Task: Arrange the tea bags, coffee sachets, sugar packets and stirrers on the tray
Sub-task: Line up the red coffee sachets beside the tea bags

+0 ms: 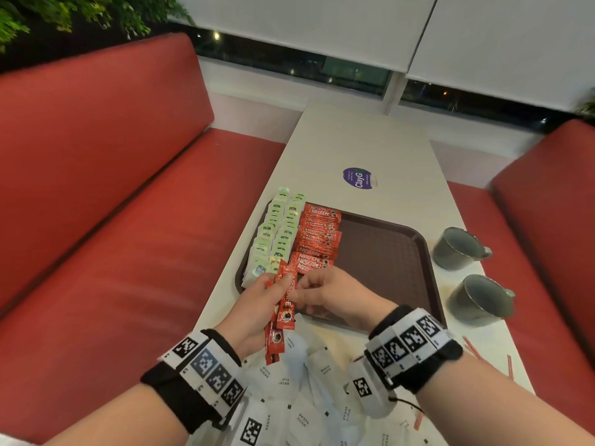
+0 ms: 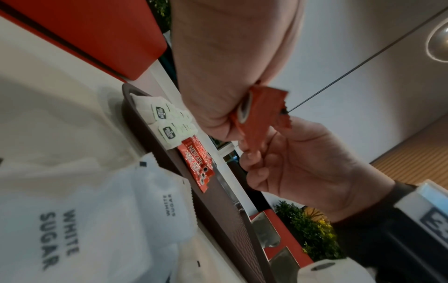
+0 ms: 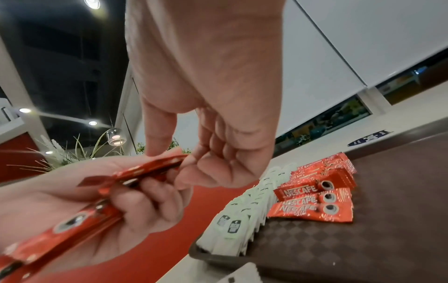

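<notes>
White table (image 1: 370,149) runs up the frame's middle between red padded benches (image 1: 96,188). Brown plastic tray (image 1: 386,252)'s right half sits bare. Left hand (image 1: 257,304) grips red coffee sachets (image 1: 283,307); right hand (image 1: 328,291) pinches one.

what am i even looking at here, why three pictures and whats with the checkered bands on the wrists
No machine here: a person wears three cameras, one on the head and one on each wrist; the patterned bands hold the wrist cameras. The head view looks down at a table. The left hand grips a bunch of red coffee sachets, and the right hand pinches one of them. On the brown tray lie rows of green tea bags and more coffee sachets. White sugar packets lie loose, two grey cups stand right.
</notes>
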### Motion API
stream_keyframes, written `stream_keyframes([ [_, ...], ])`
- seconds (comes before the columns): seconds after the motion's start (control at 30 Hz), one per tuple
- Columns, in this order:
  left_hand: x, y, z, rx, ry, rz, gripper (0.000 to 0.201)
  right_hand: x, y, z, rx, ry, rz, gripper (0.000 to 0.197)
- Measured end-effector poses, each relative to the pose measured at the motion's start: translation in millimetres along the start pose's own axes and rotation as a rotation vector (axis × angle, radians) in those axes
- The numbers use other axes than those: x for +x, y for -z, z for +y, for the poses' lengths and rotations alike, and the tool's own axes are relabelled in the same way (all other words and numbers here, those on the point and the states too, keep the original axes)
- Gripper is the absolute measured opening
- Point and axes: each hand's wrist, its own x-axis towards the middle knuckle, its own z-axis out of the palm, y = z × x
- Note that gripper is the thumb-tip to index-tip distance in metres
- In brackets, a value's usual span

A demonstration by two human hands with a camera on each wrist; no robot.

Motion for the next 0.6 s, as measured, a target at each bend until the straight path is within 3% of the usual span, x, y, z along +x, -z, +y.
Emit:
stream_keyframes([
  [0.17, -3.0, -6.6, -6.0, 0.069, -0.051, -0.006, 0.027, -7.1, -4.9, 7.1, 0.082, -0.018, 0.103, 0.024],
  [0.37, -4.0, -3.1, -6.8, 0.172, -0.184, 0.012, 0.017, -18.1, -1.5, 10.3, -0.172, 0.046, 0.109, 0.016],
  [0.47, -3.7, -1.7, -8.4, 0.236, -0.244, 0.053, 0.008, -18.9, -3.1, 12.2, -0.171, 0.032, 0.096, 0.010],
  [0.6, -3.0, -1.4, -11.8, 0.174, -0.231, 0.088, 0.013, -14.1, 5.9, 5.3, -0.366, 0.030, 0.094, 0.011],
])
